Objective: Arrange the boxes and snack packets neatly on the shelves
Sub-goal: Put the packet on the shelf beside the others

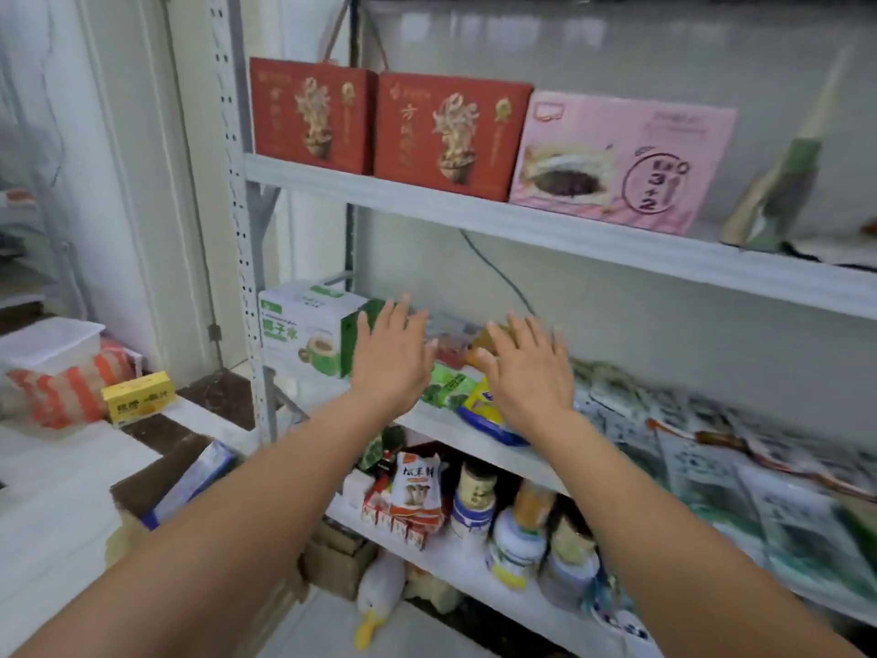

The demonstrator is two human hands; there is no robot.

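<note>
A: Where are your hands?

B: Your left hand [391,346] and right hand [524,368] are both flat, fingers spread, holding nothing, raised in front of the middle shelf [455,427].

A: And the snack packets?

B: A loose pile of snack packets [458,372] lies on that shelf, between and behind your hands. Your left hand is just right of the white and green box [303,332]; whether it touches the box, you cannot tell.

A: The top shelf?

B: Two red boxes [384,123] stand side by side, touching, with a pink box [621,161] leaning right beside them
</note>
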